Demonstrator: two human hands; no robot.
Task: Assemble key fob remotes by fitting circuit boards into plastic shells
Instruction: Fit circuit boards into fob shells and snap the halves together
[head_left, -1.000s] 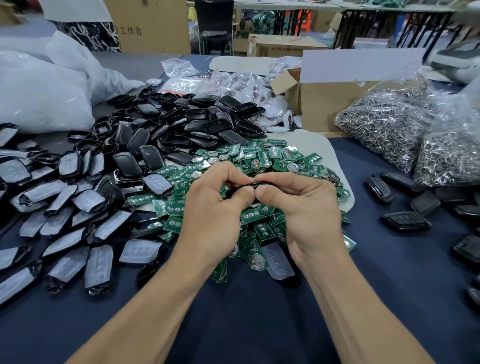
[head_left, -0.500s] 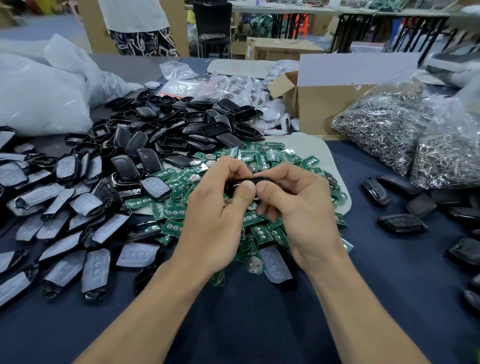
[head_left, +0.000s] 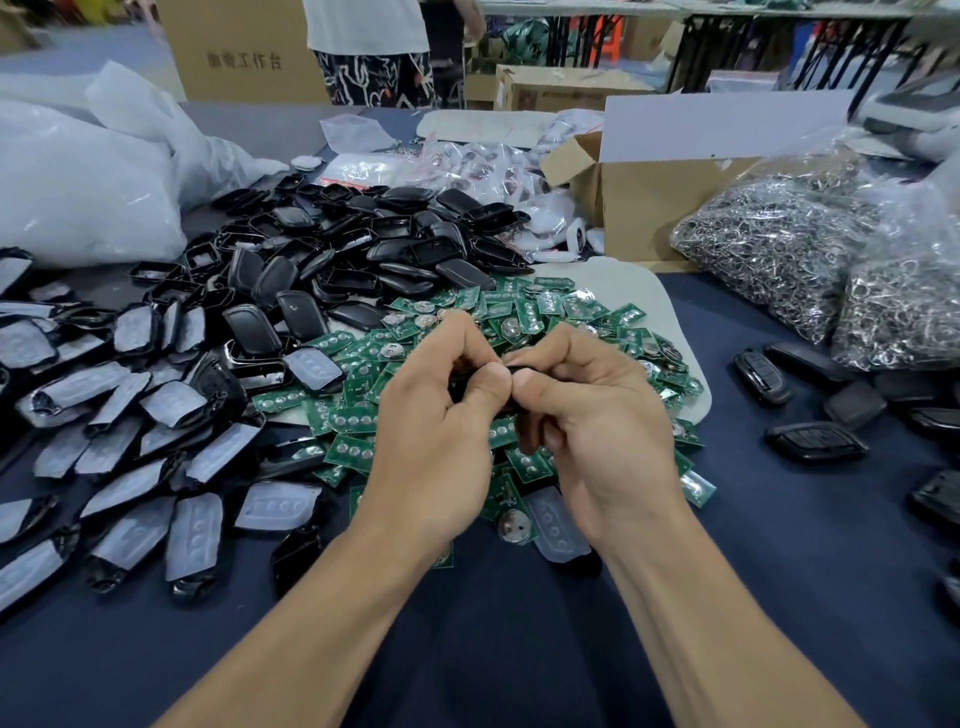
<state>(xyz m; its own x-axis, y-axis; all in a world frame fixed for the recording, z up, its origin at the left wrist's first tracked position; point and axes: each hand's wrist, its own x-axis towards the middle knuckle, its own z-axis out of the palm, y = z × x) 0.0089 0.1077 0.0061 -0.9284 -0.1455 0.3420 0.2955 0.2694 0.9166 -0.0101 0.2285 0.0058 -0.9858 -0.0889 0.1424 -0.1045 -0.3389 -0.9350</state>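
Black key fob shell (head_left: 521, 370) gripped by left hand (head_left: 436, 441) and right hand (head_left: 597, 431), thumbs meeting on top; long axis roughly left-right, ends hidden.

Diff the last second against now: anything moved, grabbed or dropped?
Little. Both thumbs have closed in over the black fob, now nearly touching; the left hand and right hand keep gripping it, nothing let go. Behind the table, a person in patterned shorts walked rightward. Circuit boards, shells and finished fobs lie as before.
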